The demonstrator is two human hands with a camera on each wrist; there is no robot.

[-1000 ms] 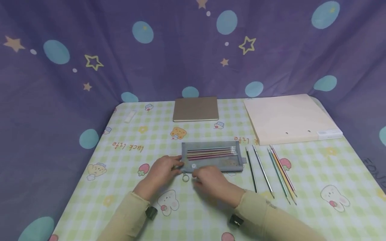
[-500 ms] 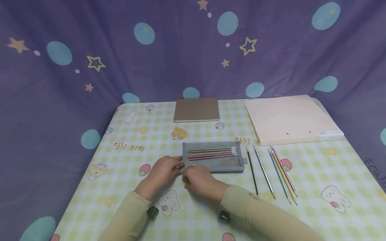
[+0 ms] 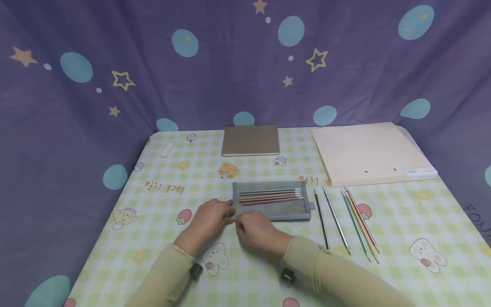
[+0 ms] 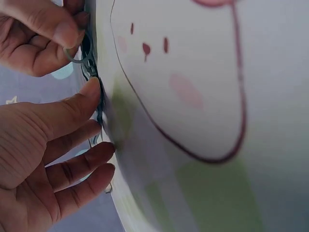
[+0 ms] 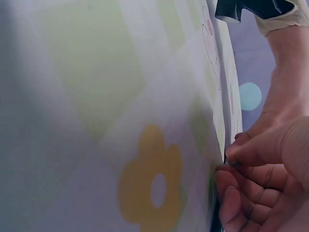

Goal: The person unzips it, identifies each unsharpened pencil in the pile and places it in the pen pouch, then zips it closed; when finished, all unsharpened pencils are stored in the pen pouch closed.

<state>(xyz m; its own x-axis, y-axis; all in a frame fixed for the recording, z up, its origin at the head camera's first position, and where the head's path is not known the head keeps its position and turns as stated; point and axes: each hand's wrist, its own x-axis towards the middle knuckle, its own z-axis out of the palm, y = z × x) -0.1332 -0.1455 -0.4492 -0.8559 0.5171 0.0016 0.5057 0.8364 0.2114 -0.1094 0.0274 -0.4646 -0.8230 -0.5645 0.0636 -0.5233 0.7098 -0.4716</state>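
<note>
A grey see-through pencil case (image 3: 277,210) lies flat on the table with several pencils (image 3: 270,197) inside. At its front left corner, my left hand (image 3: 209,218) pinches the edge between thumb and forefinger; the other fingers are spread loosely in the left wrist view. Close beside it, my right hand (image 3: 256,230) pinches the metal ring (image 4: 73,61) of the zipper pull, its remaining fingers curled. From the head view this hand hides the ring and part of the case's front edge.
Right of the case lie a black pencil (image 3: 321,218), a silver pencil (image 3: 336,220) and several coloured pencils (image 3: 357,221). Behind are a brown notebook (image 3: 251,140), a large cream folder (image 3: 372,151) and a white eraser (image 3: 167,149). A purple curtain (image 3: 215,85) backs the table.
My right hand has moved left along the case's front edge to the corner and now covers the ring, which showed earlier. My left hand and the case have stayed nearly still.
</note>
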